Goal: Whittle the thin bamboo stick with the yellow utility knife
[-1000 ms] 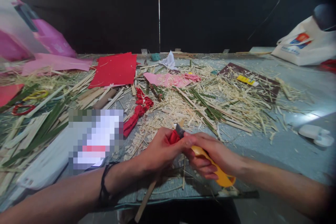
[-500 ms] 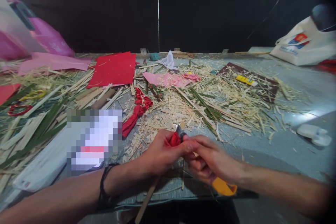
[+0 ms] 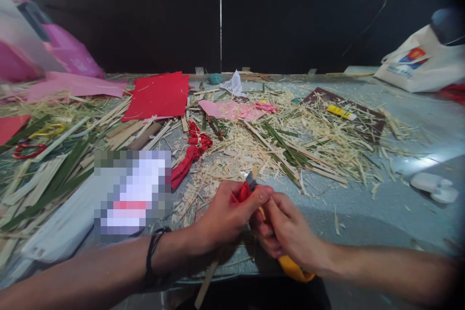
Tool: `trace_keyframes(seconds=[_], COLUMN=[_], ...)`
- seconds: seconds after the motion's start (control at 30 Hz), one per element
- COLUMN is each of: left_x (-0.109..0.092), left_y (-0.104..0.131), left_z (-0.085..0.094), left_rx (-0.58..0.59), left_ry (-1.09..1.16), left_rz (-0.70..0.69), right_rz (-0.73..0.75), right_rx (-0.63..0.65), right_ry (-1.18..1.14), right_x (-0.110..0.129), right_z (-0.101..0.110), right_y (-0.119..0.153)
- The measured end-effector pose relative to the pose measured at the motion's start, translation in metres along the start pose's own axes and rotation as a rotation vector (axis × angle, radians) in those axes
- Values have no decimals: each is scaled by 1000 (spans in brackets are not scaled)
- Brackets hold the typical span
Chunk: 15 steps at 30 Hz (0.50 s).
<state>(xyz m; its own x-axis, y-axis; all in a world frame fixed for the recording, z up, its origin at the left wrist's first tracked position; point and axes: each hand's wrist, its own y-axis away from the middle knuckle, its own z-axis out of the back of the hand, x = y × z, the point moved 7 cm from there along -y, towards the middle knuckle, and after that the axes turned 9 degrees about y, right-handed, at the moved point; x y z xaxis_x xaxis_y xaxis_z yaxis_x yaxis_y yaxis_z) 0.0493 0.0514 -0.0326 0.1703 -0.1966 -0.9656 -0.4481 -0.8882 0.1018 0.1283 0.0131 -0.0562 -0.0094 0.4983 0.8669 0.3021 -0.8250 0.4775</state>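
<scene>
Near the table's front edge, my left hand [image 3: 228, 210] is closed around a bunched piece of red material [image 3: 245, 191] and a thin wooden strip [image 3: 208, 283] that sticks out below it. My right hand [image 3: 286, 227] is closed on a yellow-handled knife [image 3: 296, 270], whose handle shows beneath the palm. The grey blade [image 3: 250, 180] points up beside the red material. Fingertips of both hands meet there and hide most of the contact.
Wood shavings [image 3: 236, 150] and green strips spread over the grey table [image 3: 363, 208]. Red paper [image 3: 160, 96], a twisted red strip [image 3: 189, 157], scissors [image 3: 31, 149] and a blurred-out phone [image 3: 134, 189] lie left. A glue stick [image 3: 341, 112], white case [image 3: 434, 187] and cloth bag [image 3: 417, 63] are right.
My right hand has turned slightly and the yellow handle has swung a little left and down. The two hands' fingertips have come closer together. The view has shifted slightly.
</scene>
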Motion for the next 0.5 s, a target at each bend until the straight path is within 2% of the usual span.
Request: trace_keyframes(seconds=[0.1, 0.33, 0.5], left_x=[-2, -1, 1], left_y=[1, 3, 0], left_z=[2, -1, 1], left_rx=[-34, 5, -17], left_ry=[-60, -79, -157], left_rz=[5, 8, 10], right_rz=[-3, -27, -6], right_rx=[-58, -103, -166], right_ry=[-10, -64, -79], right_x=[2, 0, -4], right_z=[-1, -6, -8], right_y=[2, 7, 9])
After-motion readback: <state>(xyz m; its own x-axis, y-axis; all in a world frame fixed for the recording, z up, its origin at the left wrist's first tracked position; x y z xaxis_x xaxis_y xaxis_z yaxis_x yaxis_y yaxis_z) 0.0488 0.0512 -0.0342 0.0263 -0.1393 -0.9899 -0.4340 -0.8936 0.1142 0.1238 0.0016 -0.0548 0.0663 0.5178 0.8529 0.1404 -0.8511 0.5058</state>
